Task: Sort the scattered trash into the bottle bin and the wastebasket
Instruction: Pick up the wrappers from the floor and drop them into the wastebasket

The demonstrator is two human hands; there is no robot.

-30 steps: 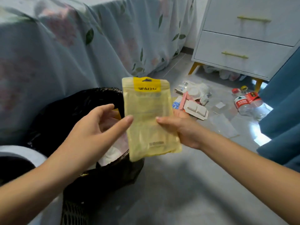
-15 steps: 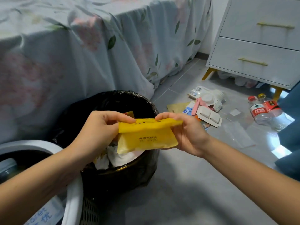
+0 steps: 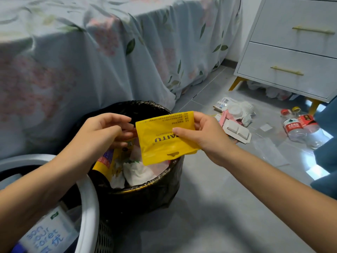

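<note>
My right hand (image 3: 204, 137) pinches a folded yellow plastic pouch (image 3: 162, 141) by its right side, above the black-lined wastebasket (image 3: 145, 187). My left hand (image 3: 102, 132) hovers over the basket with relaxed fingers that reach the pouch's left edge. The basket holds crumpled white tissue (image 3: 136, 170) and a yellow wrapper (image 3: 105, 163). The white-rimmed bottle bin (image 3: 89, 198) stands at the lower left with a labelled bottle (image 3: 45, 234) inside. Two plastic bottles (image 3: 295, 126) with red labels lie on the floor at the right.
Loose trash lies on the grey floor beyond my right hand: a white blister pack (image 3: 237, 132), crumpled white packaging (image 3: 238, 108) and a clear plastic sheet (image 3: 269, 152). A white nightstand (image 3: 291, 52) stands behind. The bed's floral sheet (image 3: 91, 61) hangs left; blue fabric (image 3: 326, 125) borders the right.
The pouch went from held up flat to folded over and lowered above the wastebasket. My left hand has let go of its grip and my right hand now holds the pouch alone.
</note>
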